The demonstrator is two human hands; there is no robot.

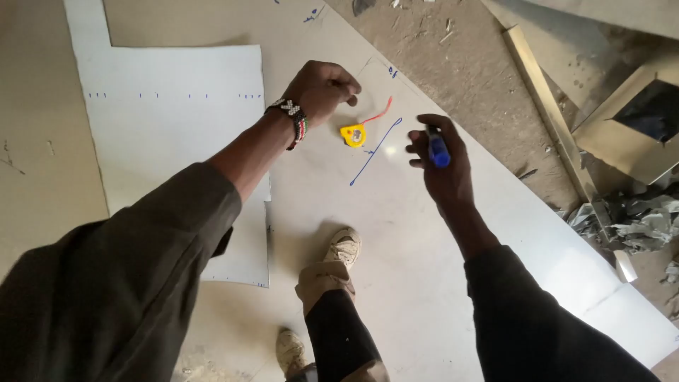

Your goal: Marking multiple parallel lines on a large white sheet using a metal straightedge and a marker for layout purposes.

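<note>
The left hand (322, 88) hangs curled into a loose fist, grip empty as far as shows, just above the yellow tape measure (353, 134) lying on the white sheet (396, 233) – the right hand (442, 159) pinches a blue marker (438, 149), its tip hidden

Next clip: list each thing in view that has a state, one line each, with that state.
Left hand: closed fist, nothing visible in it.
Right hand: grip on blue marker.
Tape measure: lying on the sheet, not held, tape not extended.
Sheet: flat, marked with a blue line.
</note>
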